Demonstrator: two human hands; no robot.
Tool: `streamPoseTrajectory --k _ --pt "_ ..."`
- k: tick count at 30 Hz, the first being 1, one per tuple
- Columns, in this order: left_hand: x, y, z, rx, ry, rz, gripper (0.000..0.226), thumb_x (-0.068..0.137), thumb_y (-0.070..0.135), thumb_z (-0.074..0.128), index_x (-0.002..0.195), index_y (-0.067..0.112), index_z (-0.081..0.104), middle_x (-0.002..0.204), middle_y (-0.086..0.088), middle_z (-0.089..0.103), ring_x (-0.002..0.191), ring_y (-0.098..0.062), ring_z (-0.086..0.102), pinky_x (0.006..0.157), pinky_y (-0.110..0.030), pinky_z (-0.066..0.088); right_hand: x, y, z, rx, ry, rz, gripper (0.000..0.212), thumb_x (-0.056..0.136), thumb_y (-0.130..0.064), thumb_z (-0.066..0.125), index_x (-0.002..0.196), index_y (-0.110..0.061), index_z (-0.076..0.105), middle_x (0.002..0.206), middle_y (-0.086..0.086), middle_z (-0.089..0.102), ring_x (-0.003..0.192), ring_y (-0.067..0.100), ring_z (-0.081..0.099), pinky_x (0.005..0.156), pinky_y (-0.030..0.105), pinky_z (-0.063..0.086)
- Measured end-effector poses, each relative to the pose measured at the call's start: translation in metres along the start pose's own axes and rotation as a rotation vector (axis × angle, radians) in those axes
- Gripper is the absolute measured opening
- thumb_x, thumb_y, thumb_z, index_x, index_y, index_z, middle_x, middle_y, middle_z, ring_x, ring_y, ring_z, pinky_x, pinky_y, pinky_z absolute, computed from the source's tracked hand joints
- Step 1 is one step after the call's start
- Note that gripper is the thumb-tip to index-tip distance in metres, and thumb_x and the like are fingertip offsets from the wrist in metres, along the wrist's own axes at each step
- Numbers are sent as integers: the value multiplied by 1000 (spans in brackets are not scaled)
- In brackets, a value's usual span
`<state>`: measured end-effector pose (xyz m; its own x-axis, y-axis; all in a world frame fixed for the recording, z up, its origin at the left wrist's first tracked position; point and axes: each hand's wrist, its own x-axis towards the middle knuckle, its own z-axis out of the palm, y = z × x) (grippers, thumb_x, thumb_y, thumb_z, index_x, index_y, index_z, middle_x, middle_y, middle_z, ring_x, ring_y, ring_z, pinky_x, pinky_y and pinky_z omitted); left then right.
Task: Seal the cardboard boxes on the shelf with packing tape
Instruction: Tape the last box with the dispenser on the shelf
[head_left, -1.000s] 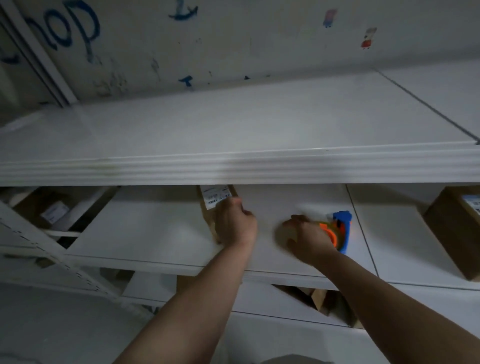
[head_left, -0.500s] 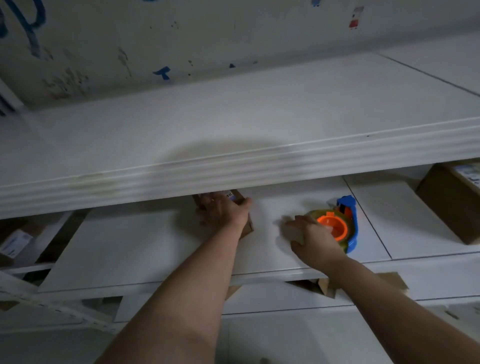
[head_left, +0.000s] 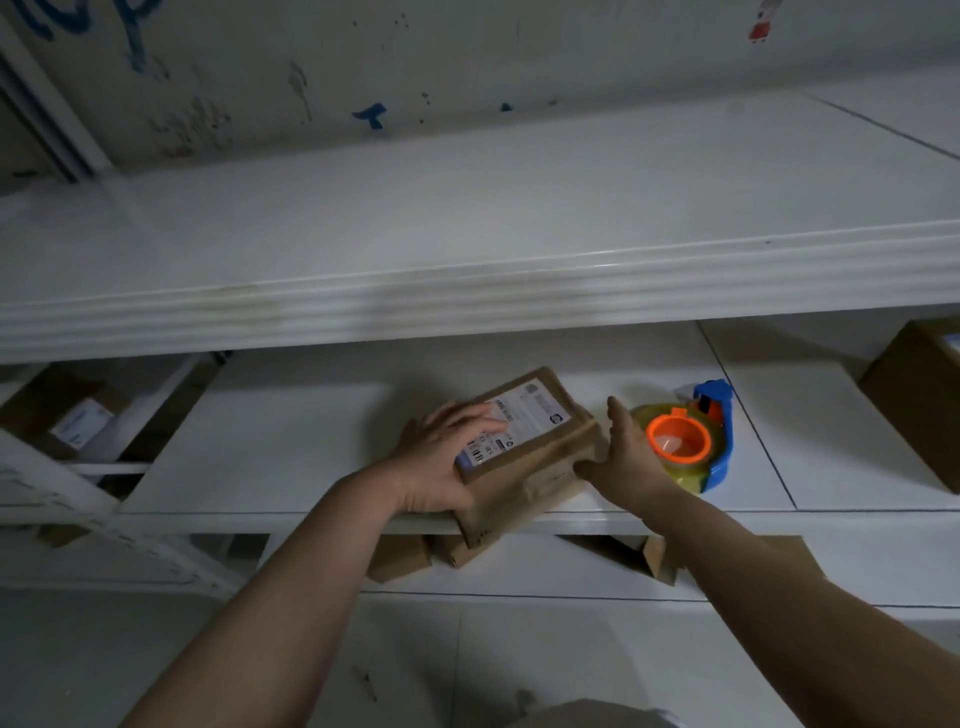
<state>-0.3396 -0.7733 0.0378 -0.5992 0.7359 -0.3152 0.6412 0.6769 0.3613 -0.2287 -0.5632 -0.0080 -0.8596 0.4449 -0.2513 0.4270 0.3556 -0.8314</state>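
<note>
A small brown cardboard box (head_left: 540, 457) with a white shipping label lies tilted at the front edge of the middle white shelf (head_left: 291, 457), one corner hanging over it. My left hand (head_left: 441, 457) grips its left end, fingers across the label and thumb underneath. My right hand (head_left: 623, 457) presses flat against the box's right side with straight fingers. A blue tape dispenser (head_left: 696, 441) with an orange core and a clear tape roll lies on the shelf just right of my right hand, not held.
The upper shelf's thick front edge (head_left: 467, 291) overhangs the work area. A bigger brown box (head_left: 919, 405) stands at the far right, another labelled box (head_left: 67, 421) at the left behind a diagonal brace. More cardboard boxes (head_left: 405, 556) sit on the shelf below.
My left hand has pulled the box forward from under the upper shelf to the front edge. My right hand left the tape dispenser and moved left onto the box's side.
</note>
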Motion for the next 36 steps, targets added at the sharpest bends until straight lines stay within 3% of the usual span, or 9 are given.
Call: streamPoseTrajectory --k 4,8,10,13,16,20,25,28,36 --pt "-12 3 13 -268 127 -181 91 70 3 69 142 47 34 159 10 -4 148 -24 -4 119 -50 18 -5 5 10 11 -8 -3 40 83 -11 65 119 -16 51 116 6 61 108 25 58 91 41 51" --pt "-18 18 26 -662 311 -342 106 72 -9 66 153 28 9 128 6 40 112 -13 43 86 -31 53 -13 8 21 152 6 20 31 86 -21 67 114 -19 52 102 -3 61 90 12 59 66 24 48" --pt "-18 19 28 -771 357 -400 103 73 -12 62 152 25 7 106 14 47 103 -11 46 80 -29 50 -18 7 22 294 10 69 25 89 -12 60 113 -16 55 104 1 63 93 15 59 68 24 48" --pt "-19 15 30 -926 378 -404 106 73 -11 61 152 33 7 120 8 53 114 -15 48 88 -32 45 -27 2 13 591 -30 123 33 88 2 38 104 -11 64 99 7 69 104 25 60 82 34 49" --pt "-19 13 28 -1087 461 -335 88 77 -3 66 148 30 24 125 6 58 116 -15 53 102 -37 41 -32 -3 0 784 6 124 26 98 -22 42 105 -14 65 103 3 71 107 21 60 98 44 45" --pt "-13 17 32 -1036 541 -323 73 79 -13 62 133 31 39 121 5 59 106 -10 58 72 -20 52 -33 5 3 679 -20 140 50 93 -47 52 134 -19 47 128 3 59 124 23 50 110 49 33" --pt "-10 16 40 -1066 527 -515 36 82 14 65 114 13 48 100 -7 69 78 -17 68 54 -25 51 -37 12 2 675 -94 192 41 95 -45 46 124 -19 58 131 -1 59 125 21 50 111 50 31" --pt "-9 16 40 -1074 485 -561 54 82 55 63 114 14 51 89 -1 69 74 -16 66 57 -27 45 -35 8 2 627 -124 245 49 92 -58 45 118 -18 55 118 -2 61 113 19 52 106 50 35" --pt "-9 10 64 -954 439 -527 17 95 27 58 112 26 58 101 6 64 89 -12 61 67 -27 48 -41 17 21 584 -61 301 27 100 -31 49 119 -12 47 109 17 63 96 31 66 79 43 56"
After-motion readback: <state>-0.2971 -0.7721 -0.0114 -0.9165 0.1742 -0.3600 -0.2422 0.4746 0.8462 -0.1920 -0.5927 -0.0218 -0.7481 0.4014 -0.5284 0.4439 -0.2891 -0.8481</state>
